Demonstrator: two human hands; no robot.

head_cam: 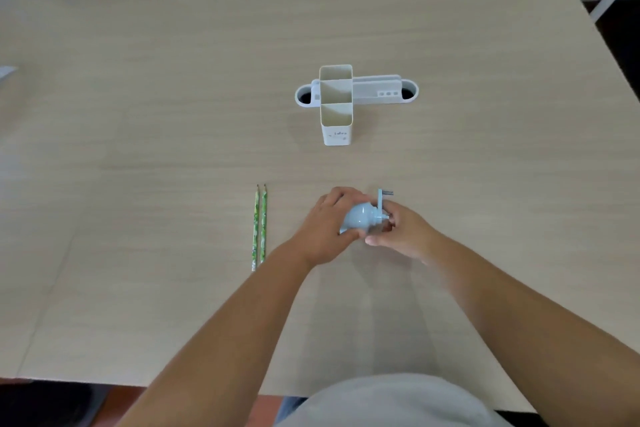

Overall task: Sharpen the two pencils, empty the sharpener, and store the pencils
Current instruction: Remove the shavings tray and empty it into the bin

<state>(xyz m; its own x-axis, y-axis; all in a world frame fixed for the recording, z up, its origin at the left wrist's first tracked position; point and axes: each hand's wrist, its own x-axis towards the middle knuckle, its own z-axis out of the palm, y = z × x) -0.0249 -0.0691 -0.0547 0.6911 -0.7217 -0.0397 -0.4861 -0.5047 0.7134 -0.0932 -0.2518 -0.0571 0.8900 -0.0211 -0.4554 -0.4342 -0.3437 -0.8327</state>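
Observation:
A pale blue crank sharpener [360, 217] sits low on the table between my two hands. My left hand [327, 229] wraps its rounded body from the left. My right hand [403, 230] touches its right side by the crank handle [381, 199], fingers curled near the axle. Two green patterned pencils [259, 227] lie side by side to the left of my hands, tips pointing away from me. A cream pencil holder [336, 130] with three open compartments stands farther back at the centre.
A white oval desk organiser [384, 94] lies behind the cream holder. The light wood table [138, 114] spreads wide on all sides. Dark chair legs and a white frame stand beyond the far edge.

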